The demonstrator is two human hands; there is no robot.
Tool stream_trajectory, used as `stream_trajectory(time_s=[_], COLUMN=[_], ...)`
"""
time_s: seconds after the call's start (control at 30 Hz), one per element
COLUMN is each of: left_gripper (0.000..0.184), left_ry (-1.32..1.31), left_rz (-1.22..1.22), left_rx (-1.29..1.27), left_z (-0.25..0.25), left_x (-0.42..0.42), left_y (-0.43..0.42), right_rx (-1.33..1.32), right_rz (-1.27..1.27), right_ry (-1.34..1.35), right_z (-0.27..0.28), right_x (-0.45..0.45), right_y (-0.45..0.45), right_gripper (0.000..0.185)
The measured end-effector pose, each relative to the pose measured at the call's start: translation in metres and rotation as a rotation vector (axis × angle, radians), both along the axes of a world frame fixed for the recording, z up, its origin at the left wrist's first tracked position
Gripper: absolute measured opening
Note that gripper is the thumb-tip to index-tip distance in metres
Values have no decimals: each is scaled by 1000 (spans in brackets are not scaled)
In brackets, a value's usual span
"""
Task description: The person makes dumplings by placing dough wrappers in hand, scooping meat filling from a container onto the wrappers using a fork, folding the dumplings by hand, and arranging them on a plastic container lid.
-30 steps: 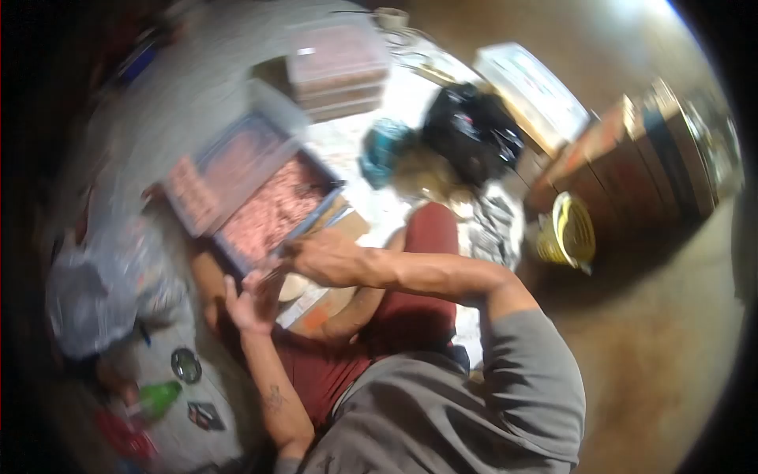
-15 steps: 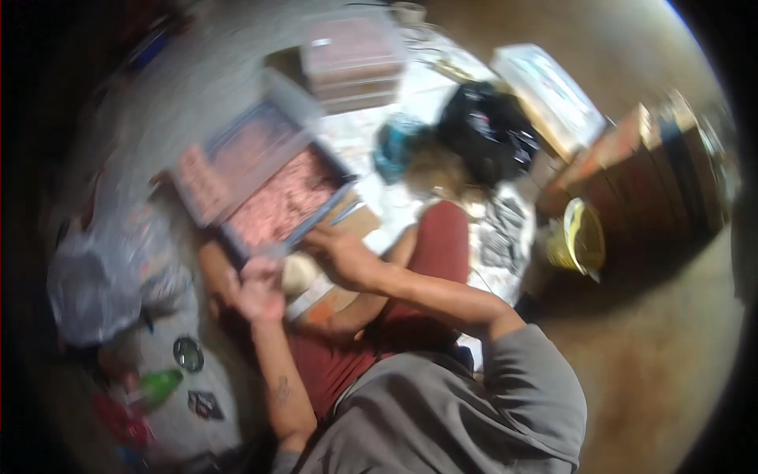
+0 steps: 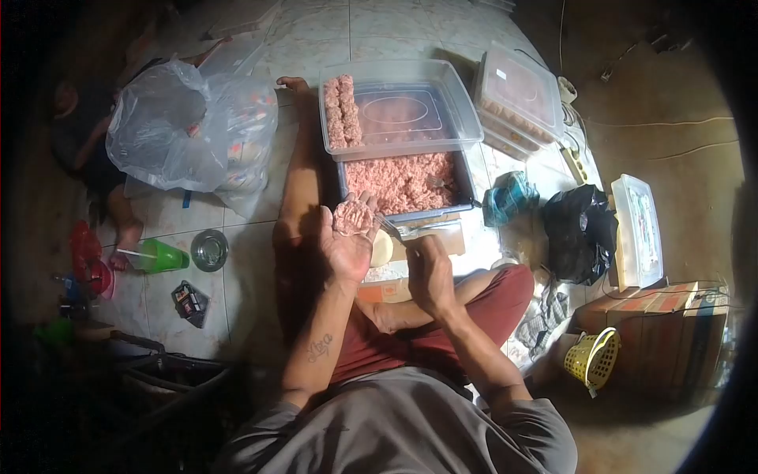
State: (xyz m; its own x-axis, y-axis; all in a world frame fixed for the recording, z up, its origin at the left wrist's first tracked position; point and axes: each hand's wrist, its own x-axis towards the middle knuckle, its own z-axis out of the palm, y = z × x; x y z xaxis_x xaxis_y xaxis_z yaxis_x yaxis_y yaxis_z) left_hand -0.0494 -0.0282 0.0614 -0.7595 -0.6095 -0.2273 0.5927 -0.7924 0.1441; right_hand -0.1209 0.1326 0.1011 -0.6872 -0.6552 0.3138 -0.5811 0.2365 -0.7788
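Holding a flat, round pink patty of ground meat (image 3: 353, 217) on the upturned left hand (image 3: 347, 253), thumb spread to the side; cannot tell about the other fingers, mostly hidden under the meat. Pinching a thin metal fork (image 3: 388, 227) in the right hand (image 3: 429, 272), tines right by the patty's edge. Looks like pressing and shaping the meat. Seems to call for a flat, steady palm and a soft push.

Just past the hands, a blue-grey plastic tub (image 3: 418, 214) of loose pink ground meat (image 3: 395, 180). Over its far part, a clear plastic box (image 3: 434, 147) with two bumpy pink rows of meat (image 3: 343, 118) at the left end. Underneath, shiny pale floor tiles (image 3: 379, 35). To the right, stacked clear lidded boxes (image 3: 517, 87), a black plastic bag (image 3: 583, 237) and a yellow plastic basket (image 3: 591, 359). To the left, a big see-through plastic bag (image 3: 158, 130), a green plastic cup (image 3: 167, 255) and a round glass dish (image 3: 209, 250).
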Motion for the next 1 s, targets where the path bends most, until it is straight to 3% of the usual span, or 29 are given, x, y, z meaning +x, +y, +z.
stream_trajectory(time_s=[0.1, 0.13, 0.17, 0.23, 0.27, 0.5, 0.67, 0.73, 0.83, 0.87, 0.9, 1.0], left_gripper=[69, 53, 53, 35, 24, 23, 46, 59, 63, 69, 69, 75], left_ry=[-86, -6, -5, -49, -53, -10, -160, -178, -186, -186, -178, 7], left_rz=[86, 78, 76, 129, 121, 133, -4, -35, -78, -114, -118, -232], left_rx=[-123, -91, -88, -353, -298, -265, -288, -307, -345, -329, -338, -196], left_z=[-4, -7, -10, -13, -15, -28, -11, -9, -19, -28, -15, 25], left_x=[-8, -9, -11, -15, -14, -18, -13, -12, -13, -19, -23, -26], left_y=[6, 6, 6, 8, 9, -1, -14, -14, -17, -17, -11, 7], right_rx=[16, 13, 13, 43, 42, 40, 10, 402, 250, 69, -14, -39], right_rz=[-1, -3, -6, -20, -55, -189, -196, -157, -55, -57, -23, 40], right_ry=[2, 15, 26, -7, 36, 137, 128, 140, 78, 48, -31, 27], right_z=[-16, -19, -22, -29, -34, -26, -22, -16, 18, 25, 8, 12], right_x=[16, 20, 23, 24, 23, -20, -60, -53, -49, -40, -38, -20], right_y=[-11, -15, -19, -23, -26, -41, -18, 8, 19, 10, 7, -5], right_gripper=[5, 6, 7, 11, 11, 11, 15, 23, 28, 18, 24, 20])
